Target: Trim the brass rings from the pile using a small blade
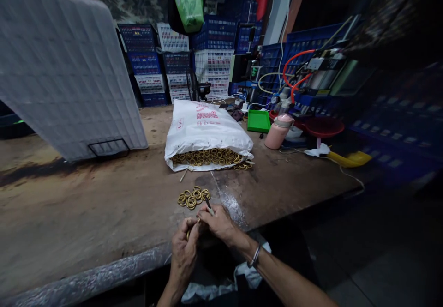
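At the near edge of the counter (pixel 114 210), our left hand (pixel 183 244) pinches a brass-coloured ring (pixel 188 236); our right hand (pixel 220 224) grips a slim, dark-tipped tool (pixel 208 203) beside loose rings (pixel 191 200).

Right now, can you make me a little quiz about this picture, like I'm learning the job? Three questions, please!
1. True or false: loose rings lie between the sack and the left hand.
2. What colour is the tray? A) red B) green C) white
3. Fill in: the thin tool is in the ____.

Key: 1 true; 2 B; 3 right hand.
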A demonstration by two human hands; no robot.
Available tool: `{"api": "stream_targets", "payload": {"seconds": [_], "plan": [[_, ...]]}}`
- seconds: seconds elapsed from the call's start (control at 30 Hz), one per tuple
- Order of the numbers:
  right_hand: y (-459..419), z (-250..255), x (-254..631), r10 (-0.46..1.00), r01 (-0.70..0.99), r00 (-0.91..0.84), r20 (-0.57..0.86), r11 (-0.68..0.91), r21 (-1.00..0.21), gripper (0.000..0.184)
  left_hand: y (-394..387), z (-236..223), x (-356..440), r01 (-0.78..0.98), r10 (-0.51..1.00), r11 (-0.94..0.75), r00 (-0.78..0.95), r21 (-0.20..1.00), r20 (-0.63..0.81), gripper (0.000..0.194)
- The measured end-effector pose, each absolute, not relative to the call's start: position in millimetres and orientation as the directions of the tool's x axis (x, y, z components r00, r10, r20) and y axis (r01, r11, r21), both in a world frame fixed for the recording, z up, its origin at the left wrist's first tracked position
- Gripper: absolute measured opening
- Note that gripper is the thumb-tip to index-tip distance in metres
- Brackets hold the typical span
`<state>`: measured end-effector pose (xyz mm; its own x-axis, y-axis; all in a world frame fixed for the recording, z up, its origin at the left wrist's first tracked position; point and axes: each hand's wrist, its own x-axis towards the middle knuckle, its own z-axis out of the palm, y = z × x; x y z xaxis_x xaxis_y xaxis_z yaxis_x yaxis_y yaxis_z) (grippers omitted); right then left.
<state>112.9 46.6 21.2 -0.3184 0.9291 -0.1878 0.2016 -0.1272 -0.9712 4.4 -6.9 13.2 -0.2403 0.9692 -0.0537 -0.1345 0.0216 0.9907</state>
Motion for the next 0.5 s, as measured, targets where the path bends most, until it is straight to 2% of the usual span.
{"api": "stream_targets", "payload": {"seconds": [0.07,0.23,0.5], "plan": [[46,20,113,0.937,0.259,-0.320,-0.138,-0.054,-0.964,0.015,-7,11,4,-0.169,0.967,0.076,-0.226,0.983,-0.113,0.024],[45,16,112,0.942,0.358,-0.311,-0.127,-0.008,-0.934,0.017,-7,0,0,-0.255,0.945,0.261,-0.129,0.931,-0.301,0.029],[45,14,110,0.935,0.343,-0.346,-0.074,0.053,-0.938,0.020,-9,-3,-2,-0.360,0.937,0.322,-0.012,0.875,-0.350,0.031]]}}
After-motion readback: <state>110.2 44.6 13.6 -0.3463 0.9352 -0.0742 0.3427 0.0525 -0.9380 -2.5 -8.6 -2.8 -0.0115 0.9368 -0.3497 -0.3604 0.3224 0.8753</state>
